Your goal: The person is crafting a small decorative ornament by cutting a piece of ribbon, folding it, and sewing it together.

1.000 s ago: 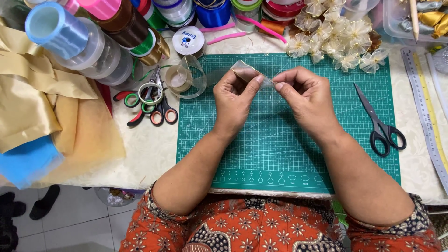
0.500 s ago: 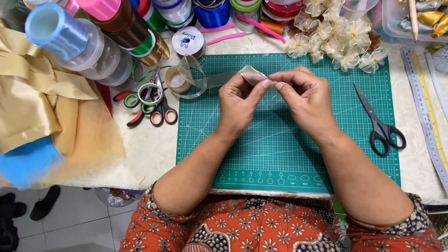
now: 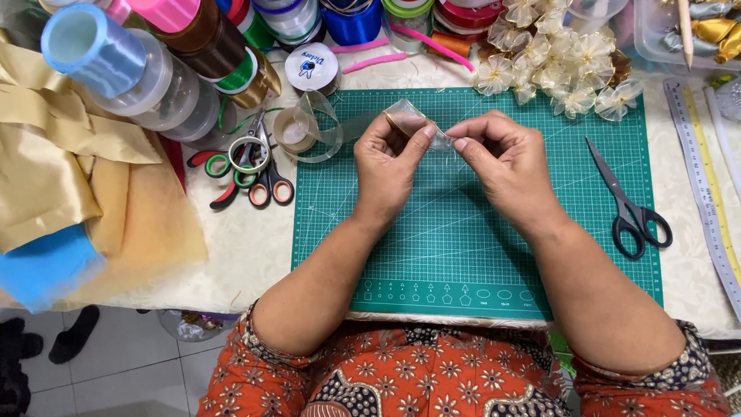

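Covering most of the work surface, a cream patterned tablecloth (image 3: pixel 255 247) is lying under everything, and a green cutting mat (image 3: pixel 432 255) with a printed grid is sitting in its middle. Spilling off the near left edge, gold satin fabric (image 3: pixel 46 185) is draping over a scrap of blue netting (image 3: pixel 42 270). Crowding the far edge, ribbon spools (image 3: pixel 154 73) in blue, clear, brown and green are lying on their sides, and a cluster of sheer cream ribbon flowers (image 3: pixel 556 66) is resting just beyond the mat's far right corner. Lying along the right margin, a grey ruler (image 3: pixel 706 185) is running toward the near edge. Resting on the mat's right side, black scissors (image 3: pixel 629 205) are lying with blades closed, well apart from the hands, while several coloured-handled scissors (image 3: pixel 247 166) are piling up left of the mat beside a roll of clear ribbon (image 3: pixel 305 131).

Working over the mat's far half, the left hand (image 3: pixel 390 166) and the right hand (image 3: pixel 509 162) are meeting fingertip to fingertip. Both are pinching a small piece of sheer gold-edged ribbon (image 3: pixel 413 116), thumbs and forefingers clamped together on it, holding it just above the mat.
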